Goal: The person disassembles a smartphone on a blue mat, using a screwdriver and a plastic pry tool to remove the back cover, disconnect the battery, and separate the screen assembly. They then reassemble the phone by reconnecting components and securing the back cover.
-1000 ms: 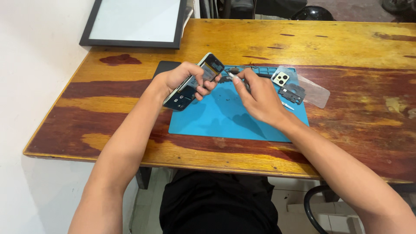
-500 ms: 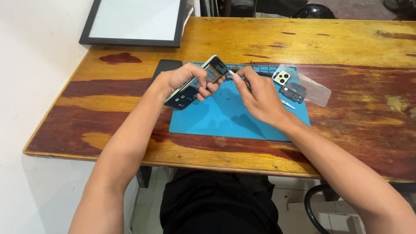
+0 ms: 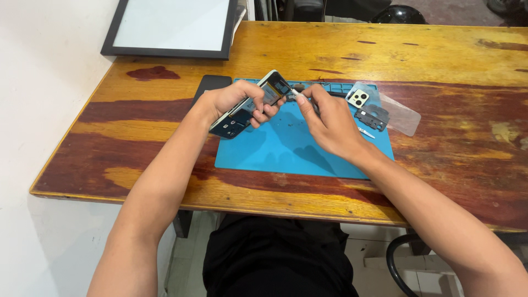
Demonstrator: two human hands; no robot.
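two hands work over a flat blue mat point(image 3: 286, 154): the left hand point(image 3: 231, 102) grips an opened phone point(image 3: 250, 104), tilted above the mat. the right hand point(image 3: 327, 118) pinches a thin tool point(image 3: 297, 94) at its upper end, barely moved since earlier.

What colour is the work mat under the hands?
The mat is plain blue, clearest in the head view.
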